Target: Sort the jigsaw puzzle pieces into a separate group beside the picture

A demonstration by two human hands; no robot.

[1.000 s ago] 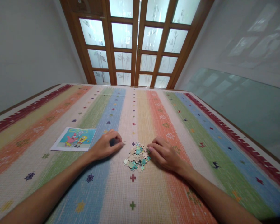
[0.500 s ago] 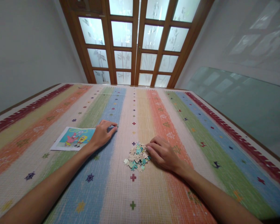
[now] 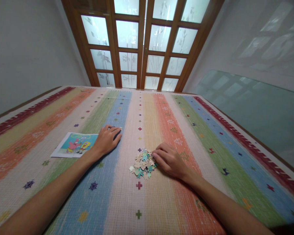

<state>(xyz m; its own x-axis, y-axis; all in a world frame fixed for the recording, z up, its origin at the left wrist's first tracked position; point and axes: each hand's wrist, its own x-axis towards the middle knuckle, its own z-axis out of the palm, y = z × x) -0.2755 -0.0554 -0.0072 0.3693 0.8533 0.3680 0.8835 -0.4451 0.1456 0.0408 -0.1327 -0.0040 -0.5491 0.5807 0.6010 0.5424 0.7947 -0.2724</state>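
Puzzle pile (image 3: 143,162) on a striped mat (image 3: 161,202), directly before the person. Right hand (image 3: 170,160) lies flat and relaxed, fingertips touching the pile's right edge, the nearer hand. Left hand (image 3: 107,139), left of the pile and well apart, presses loosely curled beside the picture (image 3: 74,145); any piece beneath it is hidden

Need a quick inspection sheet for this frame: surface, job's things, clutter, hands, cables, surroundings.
Surface: striped woven mat, flat.
Job's things: pile of puzzle pieces on the mat; cartoon reference picture lying flat further left.
Clutter: nothing seen.
Hands: left hand palm down beside the picture, contents hidden; right hand with fingertips at the pile's edge.
Cables: nothing seen.
Surroundings: wooden doors with frosted glass, plain walls, glass panel at right.
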